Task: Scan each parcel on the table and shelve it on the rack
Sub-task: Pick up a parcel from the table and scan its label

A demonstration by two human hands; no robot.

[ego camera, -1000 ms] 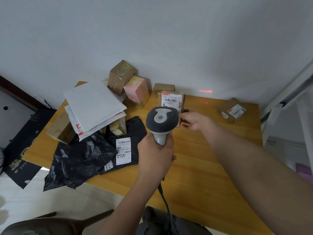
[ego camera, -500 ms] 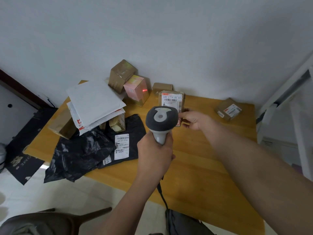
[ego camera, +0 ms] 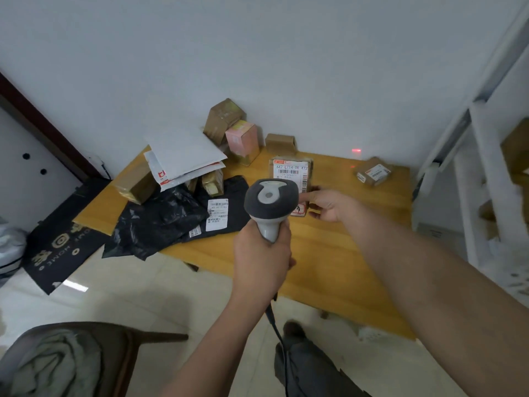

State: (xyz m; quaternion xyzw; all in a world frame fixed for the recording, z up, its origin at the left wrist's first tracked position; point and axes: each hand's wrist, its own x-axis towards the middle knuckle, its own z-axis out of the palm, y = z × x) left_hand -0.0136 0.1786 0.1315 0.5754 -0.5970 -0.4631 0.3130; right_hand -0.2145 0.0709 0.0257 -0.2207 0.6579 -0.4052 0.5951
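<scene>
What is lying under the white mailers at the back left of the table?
Under the white mailers a tan box and a small taped box stick out. Anything farther beneath is covered.

Both forearms are bare, with no sleeve in view. The left hand (ego camera: 262,262) and right hand (ego camera: 332,206) wear nothing (no gloves, rings). Grey trousers (ego camera: 309,368) cover a leg.

Labelled box (ego camera: 290,174) mid-table (ego camera: 343,253); mailers (ego camera: 183,156) left, small box (ego camera: 373,174) right.
</scene>
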